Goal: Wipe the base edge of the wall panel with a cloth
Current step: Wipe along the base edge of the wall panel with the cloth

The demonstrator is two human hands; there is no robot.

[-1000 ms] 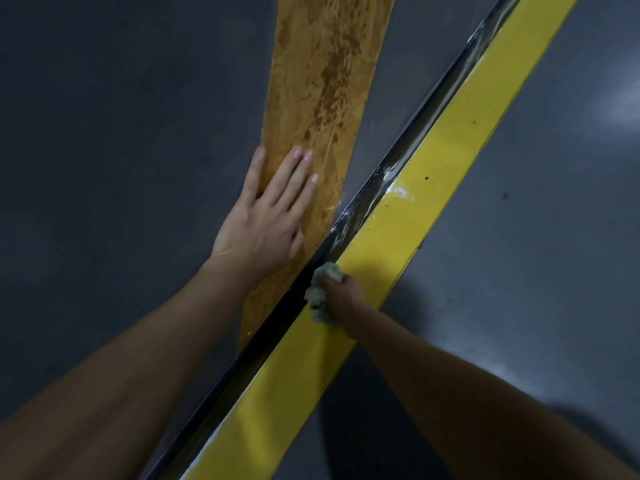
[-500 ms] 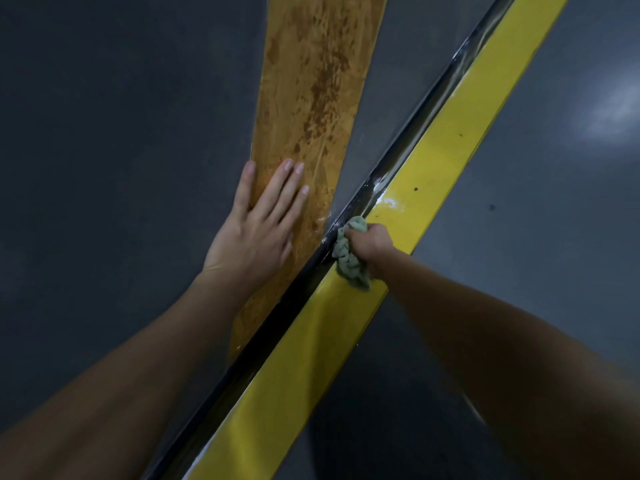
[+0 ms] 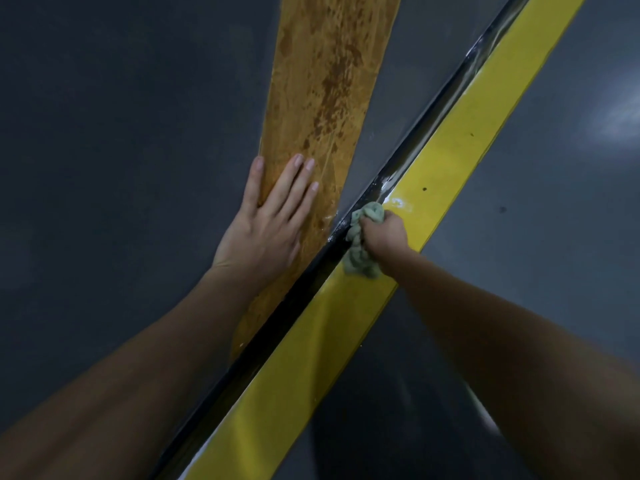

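Observation:
A dark glossy base edge (image 3: 412, 138) runs diagonally from lower left to upper right where the grey wall panel (image 3: 121, 133) meets the floor. My right hand (image 3: 384, 237) grips a bunched pale green cloth (image 3: 362, 242) and holds it against that edge, at the border of a yellow floor stripe (image 3: 311, 344). My left hand (image 3: 268, 220) lies flat with straight fingers on a rusty orange vertical strip (image 3: 322, 95) of the wall. White wet smears show on the edge just above the cloth.
Dark grey glossy floor (image 3: 536, 220) spreads right of the yellow stripe, with a light glare at the far right. Small dark specks dot the stripe and floor.
My right hand has slid the cloth up along the base edge, from lower down the stripe to beside the white smear. My left hand stays flat on the orange strip.

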